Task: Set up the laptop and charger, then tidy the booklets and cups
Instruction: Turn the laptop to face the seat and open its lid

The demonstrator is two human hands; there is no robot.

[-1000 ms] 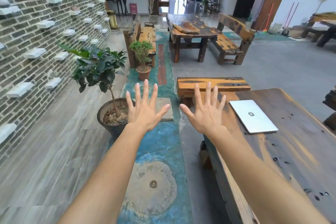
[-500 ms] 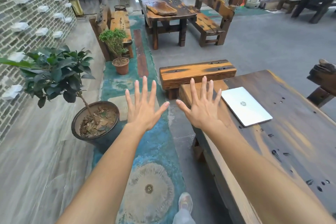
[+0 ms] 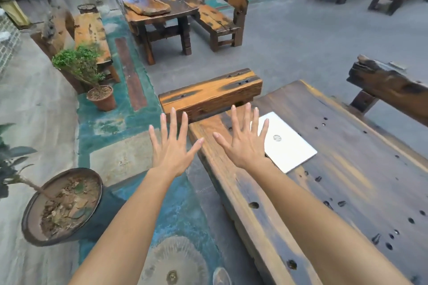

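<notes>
A closed white laptop lies flat on the dark wooden table, near its far left corner. My right hand hovers palm down with fingers spread, over the table's left edge, its fingertips covering the laptop's near left corner. My left hand is held out beside it, also spread and holding nothing, above the floor to the left of the table. No charger, booklets or cups are in view.
A short wooden bench stands at the table's far end. A large potted plant sits on the floor at lower left, a small one further back. Another table with benches stands beyond. A bench back rises at right.
The view has swung right and down, so the table and laptop now fill more of the frame. Both hands stay spread; the right hand now overlaps the laptop's corner.
</notes>
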